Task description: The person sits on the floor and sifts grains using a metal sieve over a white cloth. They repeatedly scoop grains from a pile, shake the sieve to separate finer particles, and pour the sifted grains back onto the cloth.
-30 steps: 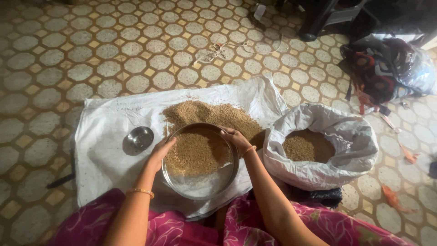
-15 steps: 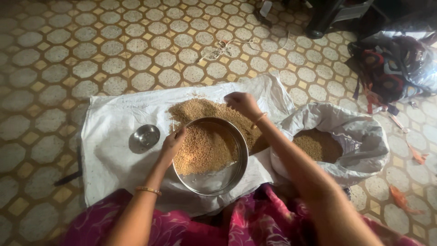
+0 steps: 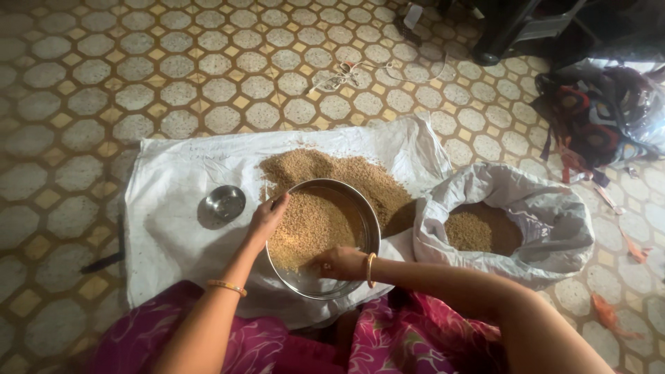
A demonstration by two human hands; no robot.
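A round steel sieve (image 3: 323, 239), tilted and part-filled with grain (image 3: 308, 225), is held over a white cloth (image 3: 166, 228) spread on the tiled floor (image 3: 104, 83). Its far rim is gripped by the left hand (image 3: 267, 218). The right hand (image 3: 341, 263) is laid inside near the bare lower part, fingers seemingly curled into the grain, though this cannot be told for certain. Picking through the grain appears to be in hand; small, careful finger work is called for next. A grain heap (image 3: 346, 173), small steel bowl (image 3: 225, 202) and open sack (image 3: 509, 221) are seen nearby.
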